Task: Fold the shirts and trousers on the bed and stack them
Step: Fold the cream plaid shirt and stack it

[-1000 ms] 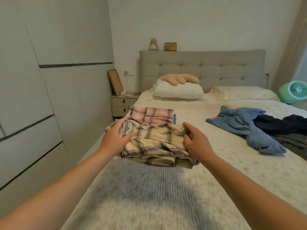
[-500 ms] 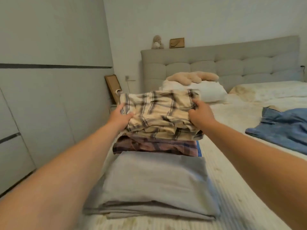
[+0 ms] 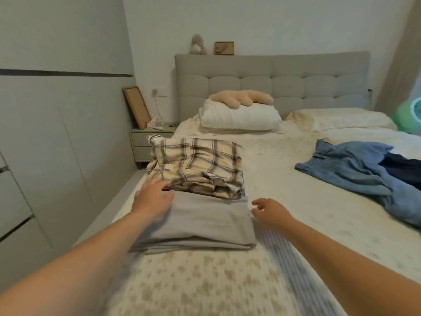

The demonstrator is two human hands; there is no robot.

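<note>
A pale bedroom: a padded grey headboard (image 3: 271,71) at the top of the frame, and a cream patterned bed (image 3: 284,215) filling the lower two thirds. At centre left a folded beige plaid shirt (image 3: 200,165) sits on a stack; under its right edge only a sliver of blue shows, and whatever else lies beneath is hidden. Just below it lies a folded grey garment (image 3: 200,222), its long axis across the frame. The left hand (image 3: 152,199) rests flat, fingers loose, on the grey garment's upper left corner, touching the plaid shirt's near edge. The right hand (image 3: 271,210) hovers just beside the grey garment's right edge, fingers relaxed and holding nothing. Unfolded clothes, a blue garment (image 3: 348,169) over something dark (image 3: 401,172), lie well apart at centre right, nearer the right hand; the frame edge cuts them off.
</note>
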